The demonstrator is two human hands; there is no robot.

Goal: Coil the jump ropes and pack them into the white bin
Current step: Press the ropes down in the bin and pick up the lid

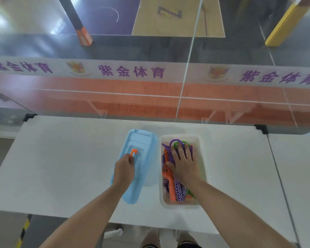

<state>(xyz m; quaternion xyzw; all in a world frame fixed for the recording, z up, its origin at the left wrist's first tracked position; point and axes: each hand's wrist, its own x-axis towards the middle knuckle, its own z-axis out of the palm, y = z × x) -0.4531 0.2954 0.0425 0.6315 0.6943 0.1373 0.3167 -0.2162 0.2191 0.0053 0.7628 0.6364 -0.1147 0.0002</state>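
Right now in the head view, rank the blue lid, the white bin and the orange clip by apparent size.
1-2. white bin and blue lid: footprints look alike, so no ranking between them.
3. orange clip, pinched by the left hand, clearly smallest.

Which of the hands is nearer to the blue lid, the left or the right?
Left. The left hand is over the blue lid, pinching its orange handle. The right hand presses the jump ropes in the white bin beside it.
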